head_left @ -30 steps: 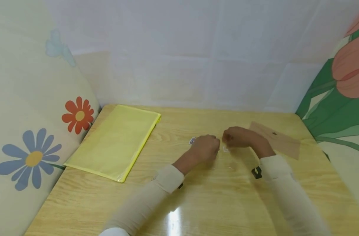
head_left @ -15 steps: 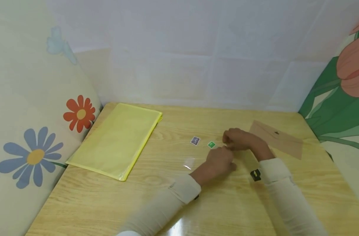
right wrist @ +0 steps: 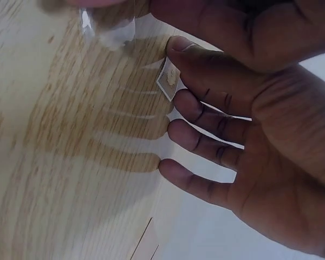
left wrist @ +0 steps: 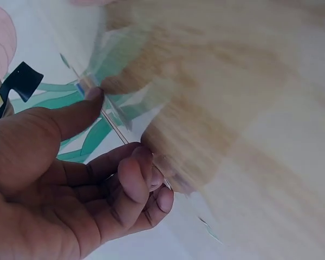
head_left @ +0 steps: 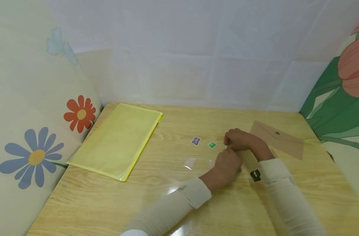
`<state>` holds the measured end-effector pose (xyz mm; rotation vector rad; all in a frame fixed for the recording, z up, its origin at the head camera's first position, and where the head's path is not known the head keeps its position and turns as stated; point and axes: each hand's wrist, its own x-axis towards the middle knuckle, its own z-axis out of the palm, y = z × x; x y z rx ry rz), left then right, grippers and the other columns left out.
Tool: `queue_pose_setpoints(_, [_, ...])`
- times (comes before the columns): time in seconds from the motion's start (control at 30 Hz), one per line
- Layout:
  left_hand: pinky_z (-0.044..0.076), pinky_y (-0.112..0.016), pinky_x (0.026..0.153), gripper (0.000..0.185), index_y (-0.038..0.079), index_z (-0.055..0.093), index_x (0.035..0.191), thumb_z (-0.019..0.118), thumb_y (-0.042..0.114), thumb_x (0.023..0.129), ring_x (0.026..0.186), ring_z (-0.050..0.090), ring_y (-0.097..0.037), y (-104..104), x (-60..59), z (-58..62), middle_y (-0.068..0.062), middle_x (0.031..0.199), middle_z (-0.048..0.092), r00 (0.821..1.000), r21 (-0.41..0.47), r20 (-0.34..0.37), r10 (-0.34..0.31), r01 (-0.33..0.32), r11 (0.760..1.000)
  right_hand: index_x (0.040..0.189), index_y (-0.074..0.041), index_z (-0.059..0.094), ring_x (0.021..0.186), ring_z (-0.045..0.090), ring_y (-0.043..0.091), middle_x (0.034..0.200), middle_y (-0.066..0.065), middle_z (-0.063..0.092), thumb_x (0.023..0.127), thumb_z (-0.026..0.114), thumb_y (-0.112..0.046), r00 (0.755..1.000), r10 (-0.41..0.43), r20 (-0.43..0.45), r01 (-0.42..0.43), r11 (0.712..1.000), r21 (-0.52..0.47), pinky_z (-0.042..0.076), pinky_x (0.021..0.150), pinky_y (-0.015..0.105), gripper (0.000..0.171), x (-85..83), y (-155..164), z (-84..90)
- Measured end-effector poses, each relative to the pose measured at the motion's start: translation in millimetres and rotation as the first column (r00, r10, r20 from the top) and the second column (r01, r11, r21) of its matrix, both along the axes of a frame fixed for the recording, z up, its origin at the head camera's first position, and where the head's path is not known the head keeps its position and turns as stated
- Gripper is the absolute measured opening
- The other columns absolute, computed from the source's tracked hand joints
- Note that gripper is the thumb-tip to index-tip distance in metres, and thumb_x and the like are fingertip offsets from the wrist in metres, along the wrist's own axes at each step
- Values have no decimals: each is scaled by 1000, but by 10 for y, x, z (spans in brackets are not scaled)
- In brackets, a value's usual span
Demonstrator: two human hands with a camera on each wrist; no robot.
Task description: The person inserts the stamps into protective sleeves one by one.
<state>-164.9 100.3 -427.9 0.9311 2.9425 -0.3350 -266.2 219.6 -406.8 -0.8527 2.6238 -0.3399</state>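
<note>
Setting: pale wooden tabletop [head_left: 256, 209] with a glossy sheen, boxed in by a white cloth backdrop, a flower-print fabric on the left side and a tulip-print fabric on the right.
Left hand: left hand [head_left: 226, 164] sits mid-tabletop with fingers curled; in the left wrist view its thumb and curled fingers pinch a thin clear plastic sleeve [left wrist: 116, 122] edge-on.
Right hand: right hand [head_left: 238, 139] lies just behind the left one, the two touching or nearly so; in the right wrist view its index finger and thumb pinch a small white-edged stamp [right wrist: 168, 80], while the other fingers spread out straight.
Where the stamp is: held at the right fingertips, just above the wood, close beside the clear sleeve; in the head view the hands hide it.
Nearby loose pieces: a stamp with a dark picture [head_left: 195, 141] and a green stamp [head_left: 212, 145] lie flat side by side, just left of the right hand and apart from it.
Clear pieces: a small transparent sleeve [head_left: 189, 163] lies on the wood to the left of the left hand, not touching it.
Further off, left: a yellow zip pouch [head_left: 114, 141] lies flat near the back left corner, well apart from the hands.
Further off, right: a brown paper envelope [head_left: 281, 139] lies flat behind the right forearm.
In the way: the left hand covers the meeting point of the fingers in the head view.
</note>
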Motion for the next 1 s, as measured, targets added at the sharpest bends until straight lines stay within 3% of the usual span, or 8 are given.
queue_pose_setpoints(0.2, [58,-28,60,23,10,67,114,57,27,102,91,64,-16,22,22,33,-10,115,63,999,-16,36,4,-3,1000,97,-8,67,94,53,26,95,5,57,91,69,-12,1000,26,-11,-27,999,-21,46,88,46,7,26,21,-7])
queue_pose_setpoints(0.4, [58,-27,60,22,11,65,116,57,26,102,90,64,-14,20,11,42,-7,115,63,998,-6,60,18,-17,1000,97,-8,67,91,53,24,94,4,58,91,69,-9,1000,21,2,-21,998,-56,47,86,44,7,28,30,-19])
queue_pose_setpoints(0.63, [57,-29,59,19,11,64,117,56,23,103,86,63,-11,12,4,70,-4,111,63,994,31,96,49,-52,998,98,-9,65,91,52,22,95,3,58,91,70,-8,996,-26,80,36,992,-125,46,84,41,8,13,59,-54])
queue_pose_setpoints(0.9, [50,-25,51,9,16,62,95,59,21,102,68,56,-10,-115,-71,51,3,85,60,983,169,182,12,-44,985,96,-9,63,89,55,18,93,1,61,92,71,-10,996,-12,87,35,965,-262,48,82,38,8,-4,184,-167])
queue_pose_setpoints(1.0, [46,-25,48,15,15,61,86,60,16,101,64,54,-11,-196,-128,68,2,80,58,972,277,236,1,-68,958,97,-10,65,91,57,18,95,0,63,95,68,-9,996,-12,83,35,956,-290,48,84,39,4,-11,224,-198])
